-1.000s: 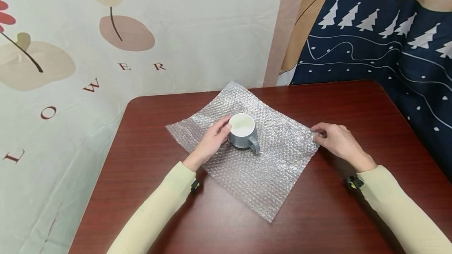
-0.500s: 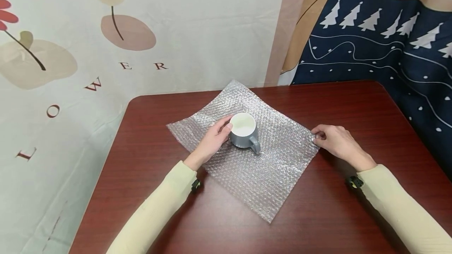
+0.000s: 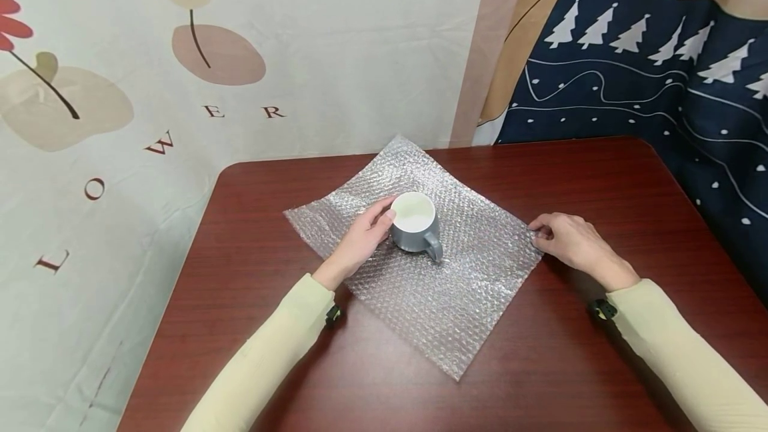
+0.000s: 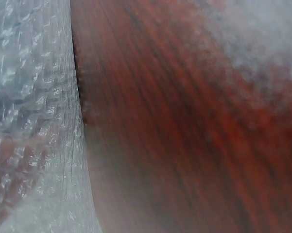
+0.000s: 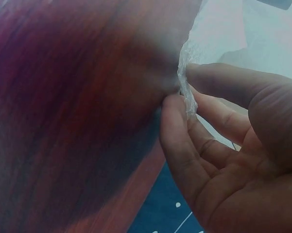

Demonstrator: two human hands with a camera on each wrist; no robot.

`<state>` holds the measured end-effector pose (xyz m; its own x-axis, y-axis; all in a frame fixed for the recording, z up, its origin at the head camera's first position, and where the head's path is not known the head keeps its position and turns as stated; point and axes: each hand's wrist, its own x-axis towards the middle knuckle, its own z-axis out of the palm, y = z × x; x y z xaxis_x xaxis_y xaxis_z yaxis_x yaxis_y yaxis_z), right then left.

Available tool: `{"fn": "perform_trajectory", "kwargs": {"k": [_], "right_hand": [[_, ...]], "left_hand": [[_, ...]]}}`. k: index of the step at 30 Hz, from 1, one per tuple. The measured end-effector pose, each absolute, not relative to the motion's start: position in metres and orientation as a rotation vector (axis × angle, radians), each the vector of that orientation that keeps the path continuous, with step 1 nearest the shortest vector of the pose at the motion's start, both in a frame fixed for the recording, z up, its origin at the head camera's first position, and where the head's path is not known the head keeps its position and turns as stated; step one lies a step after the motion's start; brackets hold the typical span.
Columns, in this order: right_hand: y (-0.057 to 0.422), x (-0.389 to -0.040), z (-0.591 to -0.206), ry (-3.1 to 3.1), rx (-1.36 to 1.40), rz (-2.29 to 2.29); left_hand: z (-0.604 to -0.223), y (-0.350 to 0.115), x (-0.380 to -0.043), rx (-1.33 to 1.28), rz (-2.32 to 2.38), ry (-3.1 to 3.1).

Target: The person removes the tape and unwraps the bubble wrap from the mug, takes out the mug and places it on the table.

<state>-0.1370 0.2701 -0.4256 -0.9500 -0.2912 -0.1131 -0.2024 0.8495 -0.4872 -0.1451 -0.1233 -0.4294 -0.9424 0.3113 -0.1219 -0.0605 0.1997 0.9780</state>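
A grey mug (image 3: pixel 411 241) with a pale inside stands upright on a sheet of bubble wrap (image 3: pixel 444 312), its handle pointing toward the near right. My left hand (image 3: pixel 362 233) holds the mug at its left side, thumb by the rim; the other fingers are partly hidden. At the sheet's right corner, my right hand (image 3: pixel 570 242) pinches the bubble wrap between thumb and fingers. The right wrist view shows this pinch closely, with the crumpled wrap edge (image 5: pixel 185 80) between the fingertips. In the left wrist view only bubble wrap (image 4: pixel 34 87) and tabletop appear.
The sheet lies diagonally on a dark red wooden table (image 3: pixel 252 219) with rounded far corners. Behind it hangs a pale printed cloth (image 3: pixel 348 52). A navy cloth with white trees (image 3: pixel 600 92) hangs at the right.
The head view has shifted very slightly. Both hands keep their holds, and the mug and bubble wrap show no clear movement.
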Motion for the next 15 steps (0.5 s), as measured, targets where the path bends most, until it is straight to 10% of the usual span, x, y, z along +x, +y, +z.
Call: {"fn": "perform_trajectory", "kwargs": {"k": [15], "right_hand": [[0.2714, -0.1359, -0.4263, 2.828, -0.392, -0.689]], "left_hand": [[-0.4315, -0.1238, -0.146, 0.248, 1.799, 2.187]]}}
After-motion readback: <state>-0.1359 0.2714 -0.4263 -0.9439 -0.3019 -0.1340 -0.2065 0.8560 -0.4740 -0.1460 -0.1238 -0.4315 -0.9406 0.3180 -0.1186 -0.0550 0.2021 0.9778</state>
